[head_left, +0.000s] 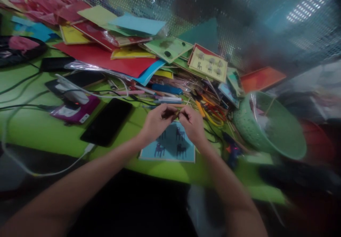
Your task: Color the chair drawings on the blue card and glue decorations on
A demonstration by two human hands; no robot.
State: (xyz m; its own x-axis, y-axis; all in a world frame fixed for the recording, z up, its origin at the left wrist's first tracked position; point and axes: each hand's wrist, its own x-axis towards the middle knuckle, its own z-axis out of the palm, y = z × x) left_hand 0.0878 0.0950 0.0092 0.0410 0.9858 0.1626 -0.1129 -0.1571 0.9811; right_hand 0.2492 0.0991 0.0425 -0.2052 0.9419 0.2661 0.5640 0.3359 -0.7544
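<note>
My left hand and my right hand meet over a green table, fingertips pinched together on a small thin stick-like piece held between them. Just beneath the hands lies a light blue card with dark animal shapes on it. Both hands have fingers curled closed around the small piece; what exactly it is stays too small and blurred to name.
A black phone lies left of the hands, with cables and a purple item. Pens, sticks and scissors lie behind. Stacked coloured paper and cards fill the back. A green colander stands right.
</note>
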